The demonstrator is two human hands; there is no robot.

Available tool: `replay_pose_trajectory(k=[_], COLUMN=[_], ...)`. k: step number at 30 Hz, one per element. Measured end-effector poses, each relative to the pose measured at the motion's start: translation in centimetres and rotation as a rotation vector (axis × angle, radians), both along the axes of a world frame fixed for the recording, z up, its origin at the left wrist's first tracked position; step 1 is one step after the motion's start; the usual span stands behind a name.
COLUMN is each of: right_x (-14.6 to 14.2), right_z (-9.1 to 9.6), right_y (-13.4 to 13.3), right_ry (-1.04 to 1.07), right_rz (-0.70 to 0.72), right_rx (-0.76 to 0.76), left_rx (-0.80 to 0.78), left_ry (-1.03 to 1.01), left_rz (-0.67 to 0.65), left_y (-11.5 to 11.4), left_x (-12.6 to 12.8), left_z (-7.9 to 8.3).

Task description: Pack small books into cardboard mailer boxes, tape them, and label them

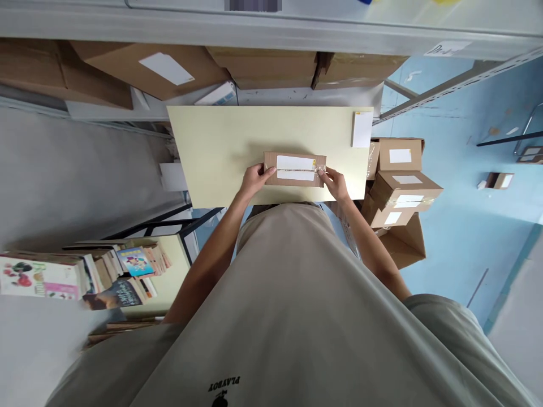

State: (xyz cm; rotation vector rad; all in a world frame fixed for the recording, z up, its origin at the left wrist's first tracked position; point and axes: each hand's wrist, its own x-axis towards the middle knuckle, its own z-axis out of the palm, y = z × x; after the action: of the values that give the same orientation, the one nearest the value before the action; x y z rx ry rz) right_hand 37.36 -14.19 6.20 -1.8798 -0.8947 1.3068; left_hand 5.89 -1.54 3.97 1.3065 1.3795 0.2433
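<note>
Small brown cardboard box (295, 169), long and narrow, apparently closed. Bears a white label (296, 162) on the middle of the upper face, split lengthwise into two strips by a thin line. Has a small yellow mark at the right end of the farther strip. Shines near the right end, as if taped. Runs left to right, only slightly askew, label side up. Gripped at both short ends over the pale yellow table (216, 164), right of centre and nearer the front edge. Resting or slightly raised, impossible to tell.
</note>
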Motion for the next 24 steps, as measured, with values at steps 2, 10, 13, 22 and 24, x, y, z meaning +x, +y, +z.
replay_pose_trajectory(k=[2,10,13,22,24], right_x=[0.4,0.8,2.1,4.5,4.2], right_z=[-0.3,1.2,1.4,-4.1,-5.0], right_y=[0.5,-0.7,-1.2,1.0,1.0], right_ry=[0.028,0.052,0.082,-0.128,-0.155], right_rz=[0.059,0.143,0.086,0.122,0.186], right_rx=[-0.045,0.015,0.11,0.03,-0.022], left_rx=[0.012,-0.003,0.071,0.227,0.203], left_ry=[0.006,0.007,0.01,0.406,0.448], left_rz=[0.006,-0.011,0.003,-0.052,-0.06], left_y=[0.1,-0.5,-1.2,-1.4,-1.5], left_x=[0.0,-0.5,0.0,4.1,4.6], left_z=[0.0,1.8,2.4,0.4,-0.2])
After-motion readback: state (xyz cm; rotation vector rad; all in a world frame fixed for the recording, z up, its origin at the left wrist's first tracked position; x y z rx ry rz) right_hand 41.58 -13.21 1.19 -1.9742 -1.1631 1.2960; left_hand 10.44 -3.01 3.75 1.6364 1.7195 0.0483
